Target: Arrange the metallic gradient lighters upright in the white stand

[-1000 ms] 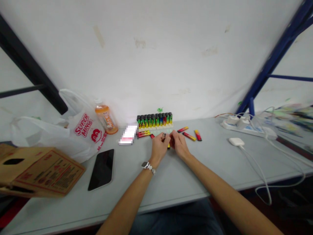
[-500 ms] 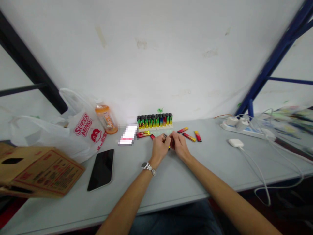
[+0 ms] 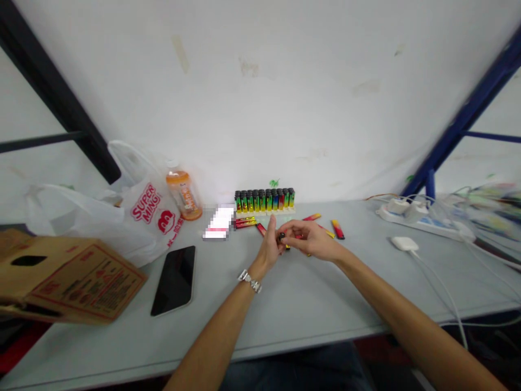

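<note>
My left hand (image 3: 268, 248), a silver watch or bracelet at its wrist, has its thumb raised and its fingers curled in against a lighter. The black end of that lighter (image 3: 281, 237) shows between my two hands; most of its body is hidden. From the right, my right hand (image 3: 315, 240) pinches it between thumb and fingertips. Behind them, several upright lighters (image 3: 264, 201) with black tops and green-yellow bodies stand in rows in a pale holder (image 3: 266, 214). Loose red-and-yellow lighters lie around my hands, one of them (image 3: 337, 229) to the right, others (image 3: 245, 222) to the left.
A black phone (image 3: 174, 279), a cardboard box (image 3: 81, 279), a white plastic bag (image 3: 134, 222) and an orange drink bottle (image 3: 184, 194) occupy the left. A power strip (image 3: 425, 222) and a white charger (image 3: 404, 244) with cables lie right. The wall (image 3: 285, 98) rises behind the desk.
My right hand has turned flatter and its wrist has swung outward, the fingertips now on the lighter's black end. The left thumb has lifted upright. The whole view has shifted slightly.
</note>
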Demonstrator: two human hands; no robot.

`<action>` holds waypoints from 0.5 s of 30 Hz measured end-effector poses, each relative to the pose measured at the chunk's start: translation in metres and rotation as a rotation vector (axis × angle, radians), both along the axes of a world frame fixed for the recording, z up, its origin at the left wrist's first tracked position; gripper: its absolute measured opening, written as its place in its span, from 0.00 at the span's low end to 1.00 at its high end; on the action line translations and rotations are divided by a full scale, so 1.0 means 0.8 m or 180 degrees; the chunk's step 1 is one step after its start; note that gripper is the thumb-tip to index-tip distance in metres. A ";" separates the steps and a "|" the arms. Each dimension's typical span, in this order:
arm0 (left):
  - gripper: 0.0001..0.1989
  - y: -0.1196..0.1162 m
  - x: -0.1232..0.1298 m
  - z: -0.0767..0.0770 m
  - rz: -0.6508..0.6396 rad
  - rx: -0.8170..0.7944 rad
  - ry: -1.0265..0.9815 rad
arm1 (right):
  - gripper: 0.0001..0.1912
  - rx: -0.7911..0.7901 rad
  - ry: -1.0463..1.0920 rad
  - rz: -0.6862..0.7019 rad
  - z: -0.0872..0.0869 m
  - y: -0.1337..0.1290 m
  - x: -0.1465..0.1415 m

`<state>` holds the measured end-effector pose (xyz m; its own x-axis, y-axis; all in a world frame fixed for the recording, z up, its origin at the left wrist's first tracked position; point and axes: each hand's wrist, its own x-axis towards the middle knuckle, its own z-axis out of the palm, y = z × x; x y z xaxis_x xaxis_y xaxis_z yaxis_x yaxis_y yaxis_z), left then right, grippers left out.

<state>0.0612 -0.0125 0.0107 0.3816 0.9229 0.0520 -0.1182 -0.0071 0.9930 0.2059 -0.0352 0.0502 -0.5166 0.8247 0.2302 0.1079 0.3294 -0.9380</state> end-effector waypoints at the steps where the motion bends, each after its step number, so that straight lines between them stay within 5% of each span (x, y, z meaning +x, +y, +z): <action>1: 0.38 -0.001 0.001 0.000 -0.0066 0.0009 0.0041 | 0.15 0.0000 -0.0080 0.0030 0.003 -0.001 0.001; 4: 0.40 -0.001 0.005 0.003 0.0008 0.0148 0.0110 | 0.14 0.0189 -0.0443 -0.0096 0.017 0.002 0.010; 6: 0.37 0.003 0.005 0.004 0.0528 0.0531 0.0202 | 0.14 0.0569 -0.0713 -0.0458 0.029 0.014 0.021; 9: 0.19 0.010 -0.001 0.001 0.1472 0.1316 0.0744 | 0.13 0.1287 -0.1040 -0.1195 0.047 0.055 0.040; 15: 0.03 0.010 -0.012 -0.012 0.1200 0.2020 0.2096 | 0.06 0.1441 -0.2077 -0.1581 0.047 0.158 0.049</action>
<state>0.0517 -0.0045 0.0008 0.1986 0.8644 0.4619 0.5759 -0.4843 0.6586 0.2450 0.0916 0.0876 -0.2693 0.8883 0.3720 0.7940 0.4234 -0.4363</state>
